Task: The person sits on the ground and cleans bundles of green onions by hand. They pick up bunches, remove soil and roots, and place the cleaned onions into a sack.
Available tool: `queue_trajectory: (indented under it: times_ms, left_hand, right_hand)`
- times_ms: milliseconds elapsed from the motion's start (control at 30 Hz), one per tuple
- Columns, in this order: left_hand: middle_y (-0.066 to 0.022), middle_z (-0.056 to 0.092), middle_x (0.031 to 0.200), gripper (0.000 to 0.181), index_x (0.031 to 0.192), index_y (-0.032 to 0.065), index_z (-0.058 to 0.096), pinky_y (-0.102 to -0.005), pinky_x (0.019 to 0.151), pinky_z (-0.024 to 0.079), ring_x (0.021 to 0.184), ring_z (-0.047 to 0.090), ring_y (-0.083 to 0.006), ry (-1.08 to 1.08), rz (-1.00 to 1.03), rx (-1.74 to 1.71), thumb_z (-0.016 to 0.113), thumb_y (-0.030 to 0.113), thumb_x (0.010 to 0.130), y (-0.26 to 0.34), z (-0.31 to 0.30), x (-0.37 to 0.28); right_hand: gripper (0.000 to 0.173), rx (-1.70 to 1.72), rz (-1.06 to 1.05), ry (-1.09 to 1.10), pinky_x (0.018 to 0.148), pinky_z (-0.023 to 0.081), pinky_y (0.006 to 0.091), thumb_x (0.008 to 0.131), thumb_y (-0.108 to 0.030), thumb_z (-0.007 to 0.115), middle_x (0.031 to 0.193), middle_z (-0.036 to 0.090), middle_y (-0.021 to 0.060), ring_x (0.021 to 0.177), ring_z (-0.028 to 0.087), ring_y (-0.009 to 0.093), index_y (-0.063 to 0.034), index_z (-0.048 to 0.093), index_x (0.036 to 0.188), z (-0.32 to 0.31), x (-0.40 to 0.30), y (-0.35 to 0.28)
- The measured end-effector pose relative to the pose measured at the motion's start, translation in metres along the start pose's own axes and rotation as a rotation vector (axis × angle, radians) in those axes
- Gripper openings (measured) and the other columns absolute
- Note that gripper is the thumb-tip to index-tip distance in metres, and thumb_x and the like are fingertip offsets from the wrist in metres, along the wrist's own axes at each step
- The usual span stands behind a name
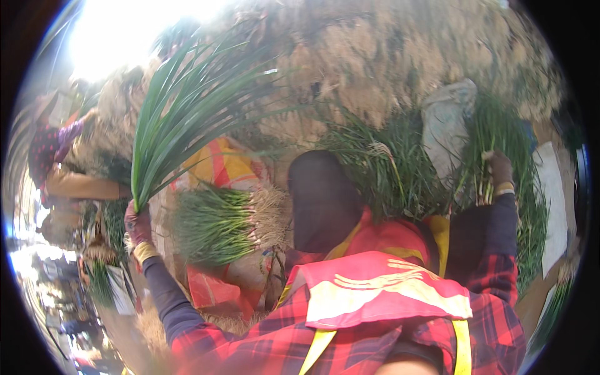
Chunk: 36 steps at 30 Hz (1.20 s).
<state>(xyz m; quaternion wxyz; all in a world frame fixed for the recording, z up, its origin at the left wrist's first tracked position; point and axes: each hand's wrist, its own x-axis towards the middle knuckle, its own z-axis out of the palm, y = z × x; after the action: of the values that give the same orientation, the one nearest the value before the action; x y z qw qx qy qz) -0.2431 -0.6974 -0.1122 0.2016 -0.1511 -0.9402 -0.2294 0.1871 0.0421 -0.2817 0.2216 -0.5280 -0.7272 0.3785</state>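
Observation:
At the left, my left hand (pixel 139 224), in a dark reddish glove, grips a bunch of long green onions (pixel 173 117) near its base, with the leaves fanning upward. Over at the right, my right hand (pixel 499 169), in a dark glove, is closed around pale stalks of green onions (pixel 485 185) among a long green pile. Between my left arm and my knee lies a laid-out row of green onions (pixel 225 225), roots to the right, on red, yellow and white woven sacking (pixel 213 161). More loose green onions (pixel 389 164) lie beyond my lap.
Large heaps of onions with tan roots (pixel 365 61) rise at the far side. A pale sack (pixel 447 126) lies among the greens, and a white sheet (pixel 551 206) is at the right. Another person (pixel 70 159) works at the left, near more onion bundles (pixel 101 276).

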Motion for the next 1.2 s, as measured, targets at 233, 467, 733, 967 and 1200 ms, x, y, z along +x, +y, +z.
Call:
queue_trajectory:
  times_ms: [233, 467, 733, 967, 1200]
  left_hand:
    - [-0.0071, 0.061, 0.079, 0.028, 0.093, 0.0042, 0.057, -0.0283, 0.064, 0.041, 0.07, 0.055, -0.0147, 0.176, -0.424, -0.022, 0.059, 0.014, 0.067, -0.029, 0.009, -0.066]
    - [-0.0153, 0.058, 0.072, 0.034, 0.089, -0.002, 0.052, -0.0384, 0.053, 0.045, 0.058, 0.057, -0.0278, 0.259, -0.969, -0.38, 0.057, 0.026, 0.07, -0.112, 0.047, -0.128]
    - [-0.0174, 0.05, 0.052, 0.022, 0.08, -0.0017, 0.05, -0.039, 0.028, 0.038, 0.034, 0.049, -0.033, 0.413, -1.115, -0.588, 0.057, 0.018, 0.071, -0.042, 0.052, -0.124]
    - [-0.0118, 0.056, 0.068, 0.021, 0.083, -0.0007, 0.056, -0.0353, 0.047, 0.044, 0.058, 0.055, -0.0246, 0.348, -0.933, -0.93, 0.063, 0.013, 0.068, -0.123, 0.153, -0.106]
    - [-0.011, 0.055, 0.069, 0.018, 0.087, -0.0047, 0.054, -0.0332, 0.05, 0.045, 0.055, 0.054, -0.0235, 0.392, -1.04, -1.59, 0.057, 0.003, 0.071, -0.03, 0.239, 0.016]
  right_hand:
    - [0.017, 0.073, 0.019, -0.119, 0.051, 0.037, 0.0283, 0.069, -0.02, 0.056, 0.063, 0.05, 0.0035, 0.055, 0.044, 0.012, -0.0054, 0.055, 0.076, 0.003, -0.014, -0.003]
    - [0.017, -0.654, -0.516, -0.302, 0.064, 0.044, 0.0357, 0.073, -0.019, 0.05, 0.082, 0.057, 0.0158, 0.077, 0.055, 0.029, -0.0043, 0.056, 0.081, -0.023, 0.052, 0.098]
    - [0.018, -1.069, -0.512, -0.33, 0.057, 0.043, 0.0379, 0.073, -0.02, 0.049, 0.074, 0.055, 0.0184, 0.069, 0.054, 0.034, -0.0027, 0.055, 0.073, -0.018, 0.074, 0.118]
    - [0.02, -1.112, -0.405, -0.34, 0.057, 0.042, 0.0407, 0.077, -0.02, 0.046, 0.075, 0.055, 0.0196, 0.07, 0.054, 0.035, -0.0011, 0.05, 0.079, -0.031, 0.065, 0.107]
    - [0.015, -1.158, -0.29, -0.292, 0.058, 0.043, 0.0394, 0.075, -0.015, 0.046, 0.071, 0.056, 0.0173, 0.065, 0.055, 0.032, -0.003, 0.054, 0.077, -0.068, -0.004, 0.088]
